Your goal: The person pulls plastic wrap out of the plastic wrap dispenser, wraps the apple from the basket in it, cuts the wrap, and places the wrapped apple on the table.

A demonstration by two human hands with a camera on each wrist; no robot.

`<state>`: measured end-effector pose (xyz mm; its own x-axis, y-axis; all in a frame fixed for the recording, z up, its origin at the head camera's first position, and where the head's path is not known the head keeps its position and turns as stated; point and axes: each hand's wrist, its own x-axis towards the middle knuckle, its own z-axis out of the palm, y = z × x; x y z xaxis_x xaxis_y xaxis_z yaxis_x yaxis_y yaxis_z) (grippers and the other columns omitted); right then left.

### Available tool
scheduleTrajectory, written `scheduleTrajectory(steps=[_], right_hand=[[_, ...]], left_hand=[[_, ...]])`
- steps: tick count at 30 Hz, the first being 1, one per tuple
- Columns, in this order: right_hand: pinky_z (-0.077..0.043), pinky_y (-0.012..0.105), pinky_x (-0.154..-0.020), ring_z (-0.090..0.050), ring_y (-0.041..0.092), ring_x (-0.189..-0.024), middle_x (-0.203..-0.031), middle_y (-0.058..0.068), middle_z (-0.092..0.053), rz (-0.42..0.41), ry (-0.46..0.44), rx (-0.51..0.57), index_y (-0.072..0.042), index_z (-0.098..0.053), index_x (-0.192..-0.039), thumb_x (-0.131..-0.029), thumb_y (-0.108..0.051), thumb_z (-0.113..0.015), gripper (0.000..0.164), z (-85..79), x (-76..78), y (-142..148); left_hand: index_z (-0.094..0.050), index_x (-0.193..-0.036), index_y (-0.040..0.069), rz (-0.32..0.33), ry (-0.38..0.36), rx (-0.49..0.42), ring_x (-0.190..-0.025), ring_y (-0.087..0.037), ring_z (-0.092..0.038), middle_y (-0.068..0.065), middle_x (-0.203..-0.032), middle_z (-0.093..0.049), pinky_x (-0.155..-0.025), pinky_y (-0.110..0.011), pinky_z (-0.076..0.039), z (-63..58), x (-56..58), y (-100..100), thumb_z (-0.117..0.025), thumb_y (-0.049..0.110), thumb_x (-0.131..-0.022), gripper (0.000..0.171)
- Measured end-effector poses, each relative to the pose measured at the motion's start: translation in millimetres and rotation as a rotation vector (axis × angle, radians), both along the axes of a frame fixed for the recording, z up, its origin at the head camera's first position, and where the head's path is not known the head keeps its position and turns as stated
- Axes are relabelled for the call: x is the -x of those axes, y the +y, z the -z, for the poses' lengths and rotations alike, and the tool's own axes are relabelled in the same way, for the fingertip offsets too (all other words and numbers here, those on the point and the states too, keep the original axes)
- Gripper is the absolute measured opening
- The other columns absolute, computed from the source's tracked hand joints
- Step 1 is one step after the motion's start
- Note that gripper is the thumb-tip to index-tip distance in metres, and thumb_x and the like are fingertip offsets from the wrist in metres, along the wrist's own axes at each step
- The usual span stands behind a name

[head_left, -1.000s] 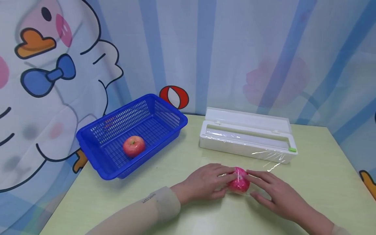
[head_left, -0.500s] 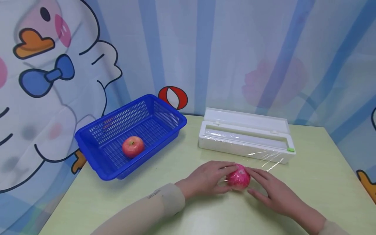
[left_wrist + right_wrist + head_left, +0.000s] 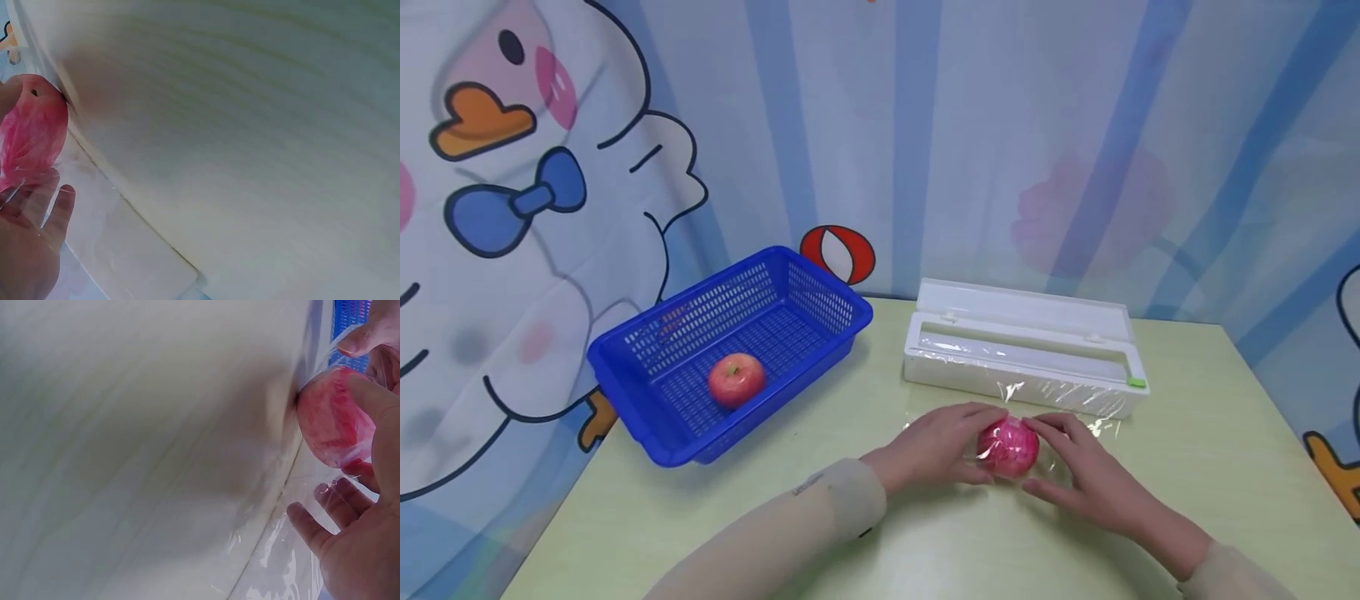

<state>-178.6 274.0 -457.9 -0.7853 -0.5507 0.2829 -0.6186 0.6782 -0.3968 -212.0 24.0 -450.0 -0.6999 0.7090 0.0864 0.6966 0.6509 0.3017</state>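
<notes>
A bright pink-red apple (image 3: 1008, 447) with clear plastic wrap over it sits on the table, between both hands. The left hand (image 3: 942, 446) touches its left side, fingertips near the top and thumb low at the front. From the right, the right hand (image 3: 1093, 479) lays its fingertips at the top edge, its thumb lower down. Its other fingers (image 3: 309, 528) are spread against the film in the right wrist view. Behind the apple, the plastic wrap (image 3: 1097, 425) runs from a white wrap dispenser (image 3: 1022, 379) with a raised lid.
A blue plastic basket (image 3: 831, 379) with a second apple (image 3: 737, 380) inside stands on the left of the pale table (image 3: 1195, 400). A green slider (image 3: 1137, 382) sits at the dispenser's right end. A printed cloth backdrop (image 3: 970, 150) hangs behind.
Both hands have moved the wrapped apple a little away from the person, closer to the dispenser. More of its pink surface shows between the hands, and the head view has tilted slightly.
</notes>
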Motion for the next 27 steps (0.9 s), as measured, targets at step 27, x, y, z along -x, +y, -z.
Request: scheduleTrajectory(steps=[27], right_hand=[[-0.046, 0.037, -0.083, -0.047, 0.014, -0.099, -0.115, -0.006, -0.046, 0.054, -0.106, 0.033, -0.012, -0.038, -0.138, -0.069, -0.046, -0.082, 0.089, 4.2, 19.2, -3]], left_hand=[[-0.041, -0.133, 0.026, -0.104, -0.118, -0.077, -0.108, 0.002, -0.043, 0.017, -0.121, -0.047, -0.087, -0.019, -0.038, 0.6, 16.2, 14, -0.080, 0.052, -0.069, 0.079]])
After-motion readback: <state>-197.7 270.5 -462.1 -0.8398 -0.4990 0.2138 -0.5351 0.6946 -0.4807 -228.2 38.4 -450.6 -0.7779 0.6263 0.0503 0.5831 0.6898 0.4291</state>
